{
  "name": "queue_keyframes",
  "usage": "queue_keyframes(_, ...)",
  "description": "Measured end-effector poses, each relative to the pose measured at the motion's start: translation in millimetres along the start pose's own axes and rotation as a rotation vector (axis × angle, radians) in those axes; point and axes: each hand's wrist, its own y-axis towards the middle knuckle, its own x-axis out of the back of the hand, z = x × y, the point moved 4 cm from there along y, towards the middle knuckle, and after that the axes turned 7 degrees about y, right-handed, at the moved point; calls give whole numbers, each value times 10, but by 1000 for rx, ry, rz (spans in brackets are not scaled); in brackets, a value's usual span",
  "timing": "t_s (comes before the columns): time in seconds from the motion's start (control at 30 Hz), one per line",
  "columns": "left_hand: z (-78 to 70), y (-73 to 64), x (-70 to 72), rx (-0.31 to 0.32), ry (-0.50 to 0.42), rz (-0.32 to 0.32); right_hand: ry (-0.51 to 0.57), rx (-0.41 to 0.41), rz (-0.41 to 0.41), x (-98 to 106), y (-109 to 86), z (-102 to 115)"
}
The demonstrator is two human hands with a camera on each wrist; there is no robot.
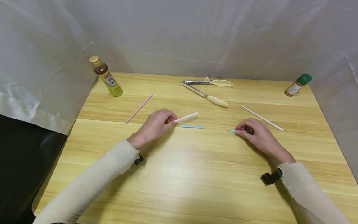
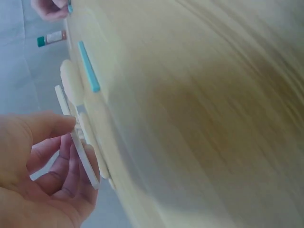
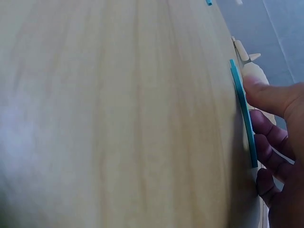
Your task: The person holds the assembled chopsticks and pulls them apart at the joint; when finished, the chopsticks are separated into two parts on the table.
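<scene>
My left hand (image 1: 159, 125) pinches a white stick (image 1: 187, 117) between thumb and fingers, a little above the table. Seen in the left wrist view, that white stick (image 2: 85, 161) is straight and slim, and it slants past the thumb tip. On the right, my right hand (image 1: 258, 135) holds a blue stick (image 1: 231, 131) with thumb and fingertips. The right wrist view shows this blue stick (image 3: 244, 116) along the fingers, with a narrower tip at its far end; whether it touches the table I cannot tell. Another blue stick (image 1: 192, 126) lies between the hands.
A pink stick (image 1: 139, 109) lies left of my left hand, and a second white stick (image 1: 262, 118) lies beyond my right. Spread tongs (image 1: 207, 93) with cream tips rest farther back. A sesame oil bottle (image 1: 112, 84) stands back left, a green-capped jar (image 1: 295, 88) back right.
</scene>
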Motion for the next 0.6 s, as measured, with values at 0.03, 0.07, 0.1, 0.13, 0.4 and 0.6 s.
queue_keyframes(0.03, -31, -5, 3, -17, 4, 4, 7, -9, -1, 5, -2, 7)
queue_keyframes(0.07, -63, -11, 7, -35, 5, 5, 17, -23, -4, 11, -3, 15)
queue_keyframes(0.1, -96, -18, 7, -52, 6, 7, 25, -35, -8, 19, -2, 27)
queue_keyframes(0.13, -135, -22, 6, -69, 4, 9, 37, -48, -13, 33, -5, 45)
queue_keyframes(0.4, -448, -75, -24, -206, 25, 6, 66, 45, -77, 111, 29, 393)
queue_keyframes(0.6, -660, -118, -64, -311, 52, -8, 110, 140, -46, 2, 46, 681)
